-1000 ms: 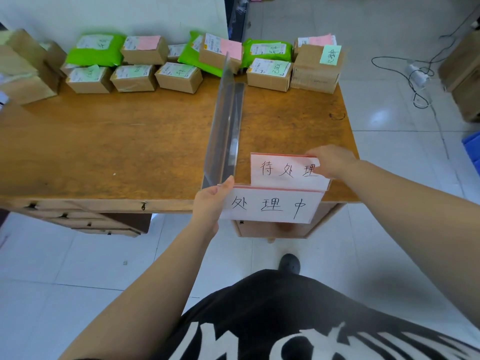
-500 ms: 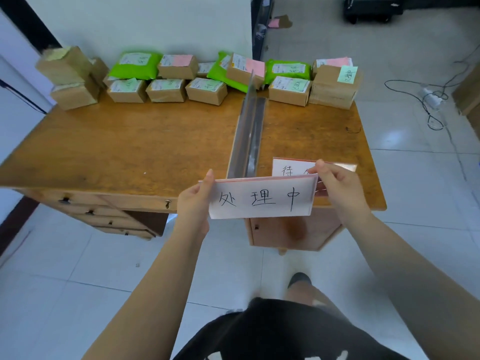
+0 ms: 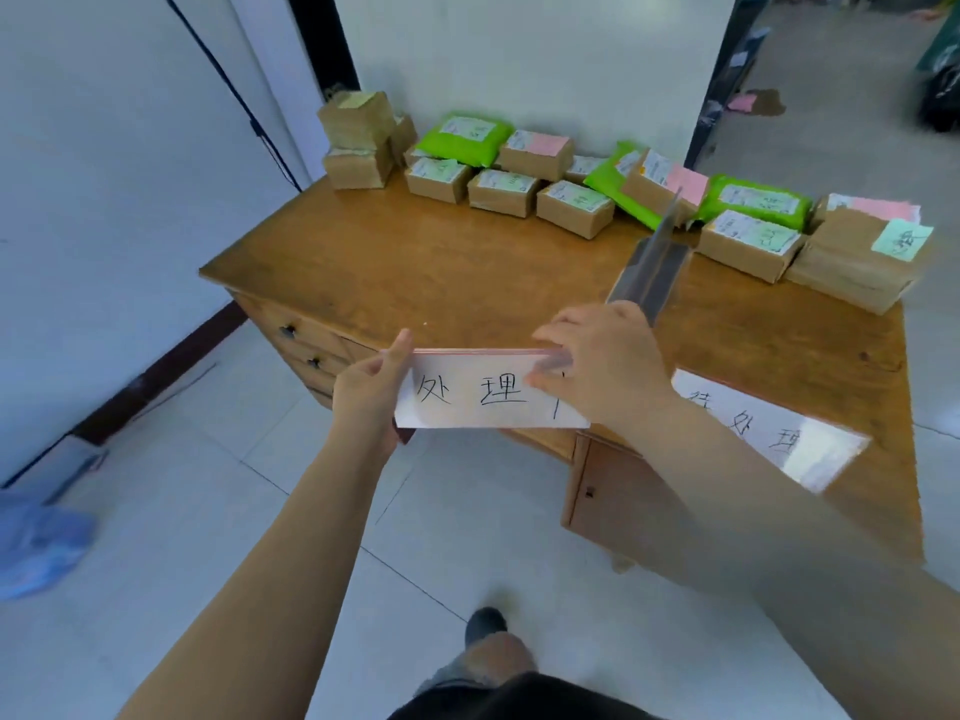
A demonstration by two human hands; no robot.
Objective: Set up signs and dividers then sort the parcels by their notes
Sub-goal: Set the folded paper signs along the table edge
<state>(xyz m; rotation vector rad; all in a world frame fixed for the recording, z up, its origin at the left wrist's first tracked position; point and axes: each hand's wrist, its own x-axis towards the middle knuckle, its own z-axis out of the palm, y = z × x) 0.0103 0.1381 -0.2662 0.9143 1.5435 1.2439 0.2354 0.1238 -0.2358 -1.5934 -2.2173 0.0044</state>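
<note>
I hold a white sign (image 3: pixel 467 394) with black handwriting above the front edge of the wooden desk (image 3: pixel 426 272). My left hand (image 3: pixel 371 392) pinches its left end, and my right hand (image 3: pixel 602 366) grips its right part, covering the last character. A second white sign (image 3: pixel 769 433) lies flat on the desk's front right corner. A clear plastic divider (image 3: pixel 654 267) stands on edge across the desk, just behind my right hand. Several brown boxes (image 3: pixel 574 207) and green bags (image 3: pixel 465 137) with pink or green notes line the desk's back edge.
The desk has drawers (image 3: pixel 306 345) on its left side and a cabinet door (image 3: pixel 613 491) on the right. White walls stand to the left and behind. A blue object (image 3: pixel 39 543) lies on the tiled floor at the left. My shoe (image 3: pixel 485 623) is below.
I have stepped to the left, so the desk now sits to my right. The sign has moved left with both hands, away from the divider. My right hand has slid further over the sign.
</note>
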